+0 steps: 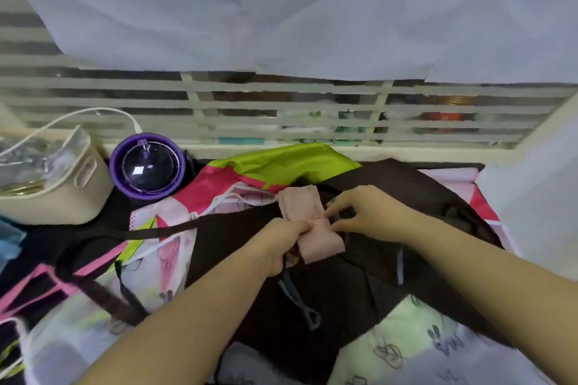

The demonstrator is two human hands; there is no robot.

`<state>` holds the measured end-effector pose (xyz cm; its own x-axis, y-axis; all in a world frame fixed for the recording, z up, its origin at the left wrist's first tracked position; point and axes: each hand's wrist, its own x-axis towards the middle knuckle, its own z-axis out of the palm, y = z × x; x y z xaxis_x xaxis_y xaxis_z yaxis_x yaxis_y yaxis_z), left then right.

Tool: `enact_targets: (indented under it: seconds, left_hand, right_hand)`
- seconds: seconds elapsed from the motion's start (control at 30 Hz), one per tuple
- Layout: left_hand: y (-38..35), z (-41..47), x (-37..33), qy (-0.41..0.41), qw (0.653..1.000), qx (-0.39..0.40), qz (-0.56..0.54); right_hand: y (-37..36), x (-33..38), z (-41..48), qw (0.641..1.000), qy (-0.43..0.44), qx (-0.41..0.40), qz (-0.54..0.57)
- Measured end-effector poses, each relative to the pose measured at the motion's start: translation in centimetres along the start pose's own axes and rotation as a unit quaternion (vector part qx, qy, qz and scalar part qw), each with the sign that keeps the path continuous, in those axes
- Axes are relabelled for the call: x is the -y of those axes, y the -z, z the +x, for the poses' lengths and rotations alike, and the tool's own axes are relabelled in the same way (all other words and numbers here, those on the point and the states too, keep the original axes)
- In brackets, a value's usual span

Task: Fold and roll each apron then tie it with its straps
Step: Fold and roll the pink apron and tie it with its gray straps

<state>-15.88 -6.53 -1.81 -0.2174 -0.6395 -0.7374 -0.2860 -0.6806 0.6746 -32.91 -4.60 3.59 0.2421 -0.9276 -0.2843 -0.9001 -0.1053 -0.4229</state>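
Tying looks to be the step in hand. The left grip (283, 242) clamps the pink roll (308, 223) above the brown apron (350, 284) mid-bench, and the right grip (370, 217) pinches the roll's middle. Next, probably, cinch the strap snug without loosening the roll.

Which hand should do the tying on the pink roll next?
Probably the right. The right hand pinches at the middle of the pink roll with its fingertips, free for fine work. The left hand grips the roll and keeps it steady.
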Motion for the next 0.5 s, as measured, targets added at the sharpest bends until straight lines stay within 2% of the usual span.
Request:
enact_targets:
  seconds: [0.2, 0.27, 0.4, 0.5]
  left_hand:
    - [-0.9, 2.3, 2.6, 0.040, 0.995, -0.014, 0.094]
    - [-1.6, 2.7, 3.4, 0.038, 0.993, -0.017, 0.112]
    - [-2.2, 4.1, 5.5, -0.062, 0.979, -0.038, 0.189]
    - [-1.3, 3.1, 5.1, -0.110, 0.962, 0.015, 0.250]
  right_hand:
    - [-3.6, -0.2, 1.5, 0.998, 0.030, -0.042, -0.047]
    - [-4.8, -0.2, 2.1, 0.999, 0.042, -0.020, -0.016]
    - [-8.3, -0.6, 2.3, 0.996, 0.060, 0.063, 0.008]
    - [-8.8, -1.3, 2.6, 0.995, 0.052, 0.077, 0.047]
